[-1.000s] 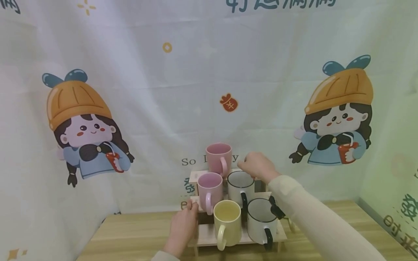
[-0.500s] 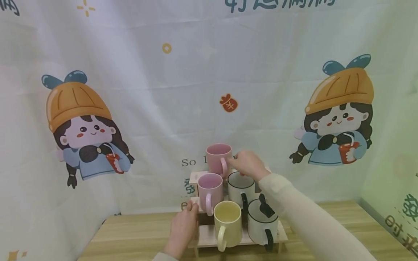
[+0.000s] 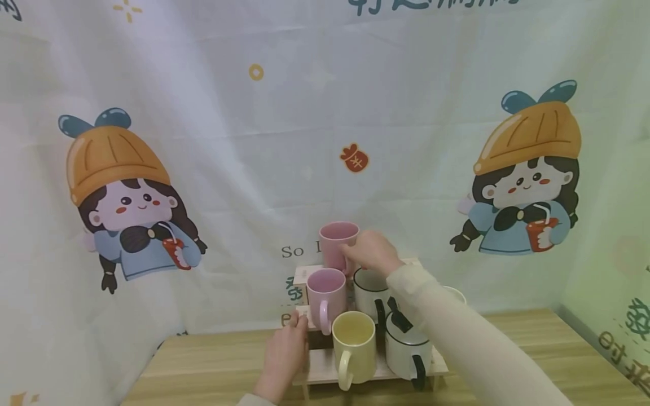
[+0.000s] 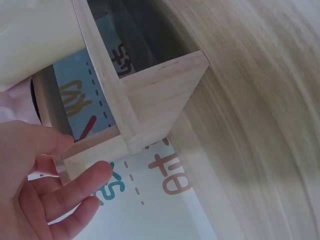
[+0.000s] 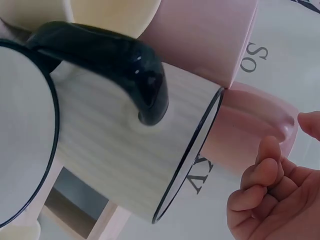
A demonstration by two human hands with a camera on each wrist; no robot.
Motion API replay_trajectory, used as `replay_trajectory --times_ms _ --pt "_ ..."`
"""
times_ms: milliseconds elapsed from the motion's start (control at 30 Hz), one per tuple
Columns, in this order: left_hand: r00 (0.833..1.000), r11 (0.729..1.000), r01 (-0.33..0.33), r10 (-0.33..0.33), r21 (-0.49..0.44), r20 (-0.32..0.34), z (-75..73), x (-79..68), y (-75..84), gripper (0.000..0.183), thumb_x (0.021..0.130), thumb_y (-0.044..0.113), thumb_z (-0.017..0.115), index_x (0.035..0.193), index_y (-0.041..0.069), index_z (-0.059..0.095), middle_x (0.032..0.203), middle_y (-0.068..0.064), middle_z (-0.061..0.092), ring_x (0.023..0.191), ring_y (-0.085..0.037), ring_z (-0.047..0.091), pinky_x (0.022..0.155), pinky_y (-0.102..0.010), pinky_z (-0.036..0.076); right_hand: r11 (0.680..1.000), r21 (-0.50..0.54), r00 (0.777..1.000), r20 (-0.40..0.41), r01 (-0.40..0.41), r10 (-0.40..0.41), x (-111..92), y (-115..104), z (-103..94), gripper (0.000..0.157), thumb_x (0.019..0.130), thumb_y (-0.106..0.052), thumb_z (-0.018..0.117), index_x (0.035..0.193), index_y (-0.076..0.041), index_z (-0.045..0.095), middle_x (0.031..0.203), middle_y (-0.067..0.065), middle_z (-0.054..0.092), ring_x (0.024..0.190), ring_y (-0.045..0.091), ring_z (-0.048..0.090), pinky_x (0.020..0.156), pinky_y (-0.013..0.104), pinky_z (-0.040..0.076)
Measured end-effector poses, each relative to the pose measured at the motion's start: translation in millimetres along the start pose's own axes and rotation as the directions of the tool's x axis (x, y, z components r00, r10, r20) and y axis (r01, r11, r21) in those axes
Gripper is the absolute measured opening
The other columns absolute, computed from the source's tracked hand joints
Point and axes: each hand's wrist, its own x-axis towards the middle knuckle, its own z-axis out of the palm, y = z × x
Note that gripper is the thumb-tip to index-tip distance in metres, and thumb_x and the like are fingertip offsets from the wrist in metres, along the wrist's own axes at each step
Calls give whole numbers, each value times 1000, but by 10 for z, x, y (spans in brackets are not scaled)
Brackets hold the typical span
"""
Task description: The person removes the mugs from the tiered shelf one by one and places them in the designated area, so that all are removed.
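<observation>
A wooden stepped shelf [image 3: 319, 363] bears several mugs. My left hand [image 3: 284, 352] grips its left side; in the left wrist view, the thumb lies on one face of the shelf corner [image 4: 102, 152] and the fingers on the other. My right hand [image 3: 373, 248] is at the handle of the pink mug [image 3: 332, 248] on the top tier. In the right wrist view its fingers are loosely bent, with the thumb apart from them and the pink handle [image 5: 270, 115] close by. Below stand a lilac mug [image 3: 317, 301] and a white mug with black rim and handle [image 3: 363, 293].
On the lowest tier stand a yellow mug [image 3: 363, 355] and another white mug with a black handle [image 3: 398, 358]. A pale mug [image 3: 456, 294] shows partly behind my right sleeve [image 3: 457, 321]. The wooden table [image 3: 203, 361] meets a printed cloth backdrop [image 3: 254, 186].
My right hand has moved left from beside the pink mug to its handle, and the pale mug at right has come into sight. My left hand stays on the shelf.
</observation>
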Motion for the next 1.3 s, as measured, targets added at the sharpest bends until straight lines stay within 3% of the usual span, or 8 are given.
replay_trajectory --times_ms 167,300,633,867,1100,1300 --pt "999 1000 16 -16 13 45 6 16 -15 29 77 12 70 105 7 61 124 -16 62 55 -30 59 41 -36 47 1000 -17 1000 13 -4 4 40 -45 50 44 92 -39 53 64 -8 68 67 6 69 57 14 55 48 25 36" --pt "998 1000 25 -25 12 56 9 9 -18 30 77 13 70 105 7 61 126 -16 62 57 -31 60 42 -36 48 1000 13 1000 -10 -17 17 70 -80 121 42 92 -36 55 61 -9 64 58 4 63 54 15 55 47 25 37" --pt "1000 1000 2 -2 7 -28 8 -51 11 28 75 10 70 100 4 60 119 -19 65 56 -33 61 45 -39 49 1000 11 998 -61 6 -6 114 -76 260 39 91 -28 54 55 -12 53 53 1 56 53 15 55 50 23 41" --pt "999 1000 -3 3 13 -32 14 -15 18 24 76 10 69 99 5 61 120 -18 65 56 -31 61 42 -37 47 997 65 995 -100 36 -29 113 -28 268 34 90 -19 53 57 -11 52 55 2 56 53 15 55 52 23 44" --pt "999 1000 -11 11 6 -44 25 -4 2 26 76 11 68 100 5 62 120 -17 65 57 -31 61 43 -37 47 997 -8 982 -171 75 -75 156 -6 302 36 92 -19 51 57 -10 51 58 2 54 55 16 52 51 23 39" --pt "1000 1000 12 -12 5 15 2 1 -10 24 78 11 67 100 5 62 124 -16 63 60 -34 63 45 -39 49 999 18 985 -165 50 -47 165 -1 307 34 92 -20 50 59 -10 54 64 4 56 60 18 53 55 25 41"
